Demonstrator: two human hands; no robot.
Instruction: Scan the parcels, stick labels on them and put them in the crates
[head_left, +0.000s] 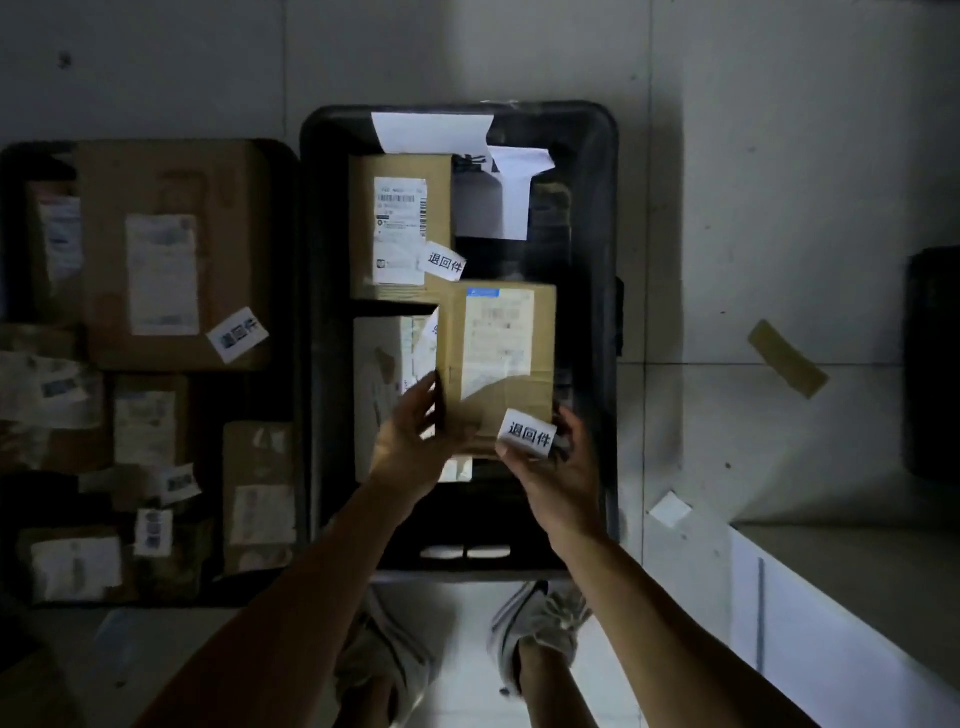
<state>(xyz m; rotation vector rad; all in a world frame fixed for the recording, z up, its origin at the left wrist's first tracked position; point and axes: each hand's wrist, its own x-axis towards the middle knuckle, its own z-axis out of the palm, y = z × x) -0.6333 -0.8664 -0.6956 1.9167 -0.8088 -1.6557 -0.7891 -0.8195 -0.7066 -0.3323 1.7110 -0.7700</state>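
Left of frame: a dark crate (15, 161) on the floor, full of brown parcels, several bearing shipping slips and small white printed labels.

Centre: a second black crate (597, 218) holding a labelled parcel (400, 218) at upper centre, loose white paper (493, 197) behind it, and a pale packet (376, 384) at lower left within it.

Centre, above that crate: a brown cardboard parcel (496, 353), shipping slip uppermost. Left hand (410, 441) grips its near left edge, fingers curled round the corner. Right hand (558, 467) grips the near right corner, thumb on a white printed label (527, 435).

Right of frame: tiled floor with a strip of brown tape (787, 358) and a scrap of white paper (670, 509); a pale surface edge at lower right.

Step in hand, as judged: label pressed on, parcel being placed in the crate. The next move calls for lowering it into the free space on the crate's right side, then releasing both hands.
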